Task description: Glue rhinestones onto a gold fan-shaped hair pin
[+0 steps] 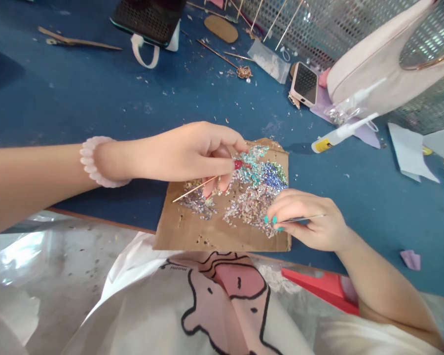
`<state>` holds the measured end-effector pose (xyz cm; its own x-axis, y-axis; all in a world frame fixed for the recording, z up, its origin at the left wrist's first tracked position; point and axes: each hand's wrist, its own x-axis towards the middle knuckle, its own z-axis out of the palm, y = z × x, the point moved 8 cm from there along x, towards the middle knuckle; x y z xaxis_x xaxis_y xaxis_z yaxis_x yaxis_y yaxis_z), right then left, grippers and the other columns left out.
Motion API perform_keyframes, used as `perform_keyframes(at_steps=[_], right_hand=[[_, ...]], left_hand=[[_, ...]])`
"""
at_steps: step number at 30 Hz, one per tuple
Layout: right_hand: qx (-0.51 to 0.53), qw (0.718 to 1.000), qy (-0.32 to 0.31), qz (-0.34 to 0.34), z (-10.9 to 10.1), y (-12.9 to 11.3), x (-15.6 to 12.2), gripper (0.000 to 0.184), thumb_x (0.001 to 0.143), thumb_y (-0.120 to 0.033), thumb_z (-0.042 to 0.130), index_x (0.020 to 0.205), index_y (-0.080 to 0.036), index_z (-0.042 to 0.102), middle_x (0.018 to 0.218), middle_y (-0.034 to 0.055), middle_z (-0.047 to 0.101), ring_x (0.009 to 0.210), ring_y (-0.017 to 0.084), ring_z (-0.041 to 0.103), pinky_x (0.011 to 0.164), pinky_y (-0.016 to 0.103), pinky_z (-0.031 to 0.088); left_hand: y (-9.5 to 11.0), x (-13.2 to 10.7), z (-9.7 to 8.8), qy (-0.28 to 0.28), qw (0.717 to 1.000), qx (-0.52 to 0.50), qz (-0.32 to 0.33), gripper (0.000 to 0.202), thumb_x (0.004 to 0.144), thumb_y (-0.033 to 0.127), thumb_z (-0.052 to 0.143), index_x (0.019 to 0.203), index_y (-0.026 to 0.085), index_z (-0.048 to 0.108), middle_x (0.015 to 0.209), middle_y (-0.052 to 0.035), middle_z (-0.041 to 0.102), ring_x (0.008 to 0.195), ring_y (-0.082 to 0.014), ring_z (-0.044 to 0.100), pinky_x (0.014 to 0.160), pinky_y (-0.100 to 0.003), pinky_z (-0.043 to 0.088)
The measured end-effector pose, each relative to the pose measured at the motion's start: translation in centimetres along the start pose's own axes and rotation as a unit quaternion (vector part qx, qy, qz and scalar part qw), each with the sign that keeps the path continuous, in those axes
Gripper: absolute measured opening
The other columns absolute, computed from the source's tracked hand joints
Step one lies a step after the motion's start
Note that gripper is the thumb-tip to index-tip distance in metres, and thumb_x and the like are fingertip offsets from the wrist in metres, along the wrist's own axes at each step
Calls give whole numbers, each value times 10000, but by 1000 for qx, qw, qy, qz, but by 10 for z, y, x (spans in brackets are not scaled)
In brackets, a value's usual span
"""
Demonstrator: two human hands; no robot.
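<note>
A cluster of glittering turquoise flakes sits at the fingertips of the left hand, over the far part of a flat brown cardboard sheet. That hand's fingers are bent together, pinching a thin pale wooden stick that slants toward the near left; whether the stick joins the cluster is hidden. To the right lie small shiny blue flakes, and nearer, a loose heap of pale pinkish-silver flakes. At that heap's right edge, the right hand pinches a slim, straight tool between its fingers. The cardboard rests on the near edge of a dark blue surface. Farther right lies a white bottle with a yellow label, and beyond it a pale-cased phone.
</note>
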<state>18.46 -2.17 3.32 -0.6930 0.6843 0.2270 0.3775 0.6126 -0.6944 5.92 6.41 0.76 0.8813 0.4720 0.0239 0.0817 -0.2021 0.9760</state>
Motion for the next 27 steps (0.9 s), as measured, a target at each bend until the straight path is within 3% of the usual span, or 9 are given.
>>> perform_keyframes(at_steps=[4,11,17,22,27], right_hand=[[7,1000,4,-2,-1,-1,0,111,817,-63,595,856,-167,595,788,44,678,767,126,619,785,305,510],[9,1000,-2,-4,1,-3,1,112,830,-65,576,856,-172,592,781,39,673,764,125,615,769,304,507],[18,1000,-2,-1,2,0,0,111,822,-56,585,854,-162,595,783,46,671,767,127,614,771,303,504],[19,1000,-3,-3,3,-2,0,113,820,-58,590,860,-164,596,787,45,670,772,126,610,765,297,504],[19,1000,-3,-6,3,-3,0,105,837,-79,577,873,-175,599,792,41,672,760,125,603,756,301,506]], left_hand=[[-3,0,0,-4,1000,-2,-16,280,838,282,485,1073,418,550,615,104,607,584,-176,596,402,-286,416],[0,0,0,-4,1000,-10,5,272,849,252,493,1047,422,571,618,101,614,705,-196,630,440,-294,426],[4,0,1,-8,999,-15,29,263,855,227,485,1008,417,582,581,97,590,591,-174,606,399,-272,416],[3,0,0,-5,1000,-6,25,273,863,252,489,1049,435,568,636,103,636,713,-200,641,455,-299,453],[0,-1,0,-1,1000,2,14,282,860,273,475,1085,430,537,609,121,615,603,-171,621,424,-285,445]])
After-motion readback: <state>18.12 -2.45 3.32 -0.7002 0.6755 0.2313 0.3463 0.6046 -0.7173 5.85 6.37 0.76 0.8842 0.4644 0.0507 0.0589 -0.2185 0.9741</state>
